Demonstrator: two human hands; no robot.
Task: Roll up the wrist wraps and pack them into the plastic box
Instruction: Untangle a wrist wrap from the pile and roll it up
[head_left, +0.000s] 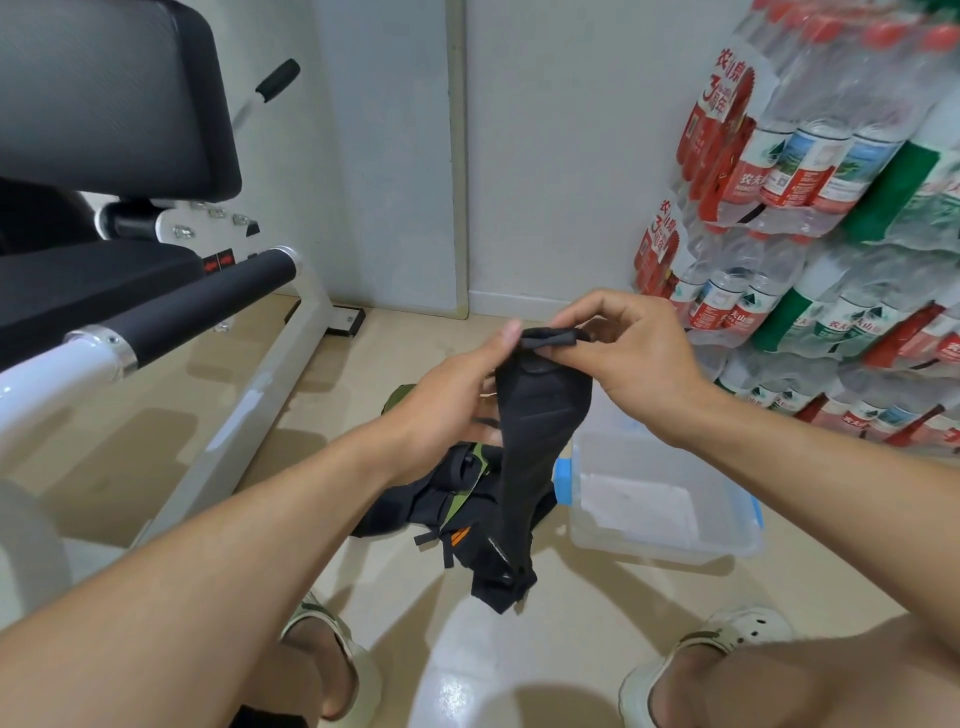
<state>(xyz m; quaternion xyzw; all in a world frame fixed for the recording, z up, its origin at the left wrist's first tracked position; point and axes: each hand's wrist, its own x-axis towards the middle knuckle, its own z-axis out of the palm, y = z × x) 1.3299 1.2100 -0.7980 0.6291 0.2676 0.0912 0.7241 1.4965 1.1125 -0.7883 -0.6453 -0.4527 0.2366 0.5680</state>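
Two bare hands meet in the middle of the view, both working the top end of a black wrist wrap (540, 415). Right hand (631, 353) pinches the small rolled start of the strap between thumb and curled fingers, so its grip is closed on the wrap; left hand (457, 395) holds the same end from the other side, thumb up against the roll and fingers curled behind the fabric, also gripping the wrap. Below the hands the strap hangs loose and long, its free end dangling above the floor (208, 467) between the person's feet. Behind the hanging strap, on the tiled floor, lies a heap of more wraps (441, 499), black with green and orange patches. Just to the right of that heap sits the clear plastic box (717, 540), lid off, with a blue latch on its near-left side and a pale sheet showing through its bottom; no wrap is seen inside it. White sandals (711, 644) cover both feet at the bottom edge. At the left stands a white-framed weight bench (197, 296) with black pads and foam rollers, and at the right shrink-wrapped packs of bottled water (810, 171) are stacked against the wall.
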